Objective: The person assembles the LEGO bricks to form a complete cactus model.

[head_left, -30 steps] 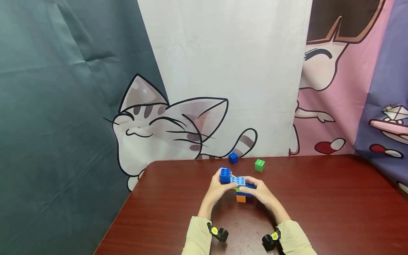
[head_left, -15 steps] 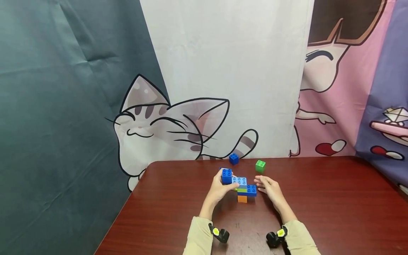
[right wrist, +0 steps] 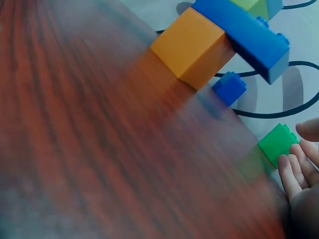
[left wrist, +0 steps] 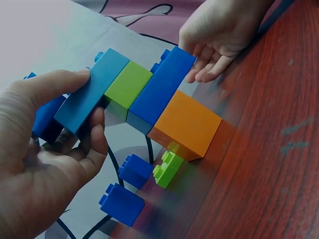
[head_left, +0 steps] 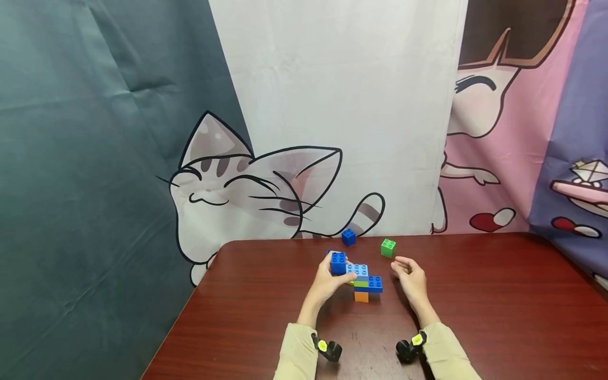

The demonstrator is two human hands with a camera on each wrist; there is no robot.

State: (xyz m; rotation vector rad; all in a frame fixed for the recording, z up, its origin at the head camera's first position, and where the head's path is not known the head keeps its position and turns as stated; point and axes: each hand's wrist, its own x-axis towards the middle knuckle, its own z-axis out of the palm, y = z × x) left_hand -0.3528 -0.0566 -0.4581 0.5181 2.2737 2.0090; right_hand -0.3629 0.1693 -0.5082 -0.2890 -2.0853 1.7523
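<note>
My left hand (head_left: pixel 324 285) grips a joined stack of toy building bricks, thumb and fingers on its light blue brick (left wrist: pixel 94 89). Under that come a lime brick (left wrist: pixel 128 84), a long dark blue brick (head_left: pixel 376 284) jutting right, and an orange brick (head_left: pixel 361 297) at the bottom. Another dark blue brick (head_left: pixel 339 263) shows at the stack's left end. To the right of the stack, my right hand (head_left: pixel 412 281) holds nothing, its fingers loosely bent. Its fingertips are close to a loose green brick (head_left: pixel 388 248); contact is not visible in the head view.
A loose blue brick (head_left: pixel 349 237) lies near the far edge of the reddish-brown table (head_left: pixel 247 316). In the left wrist view, a lower blue brick (left wrist: pixel 122 204) and a small lime brick (left wrist: pixel 168 169) appear beyond the stack. A printed cloth (head_left: pixel 332 105) hangs behind the table.
My right hand has let go of the brick stack and moved right, toward the green brick. My left hand keeps its grip, and the stack has barely moved.
</note>
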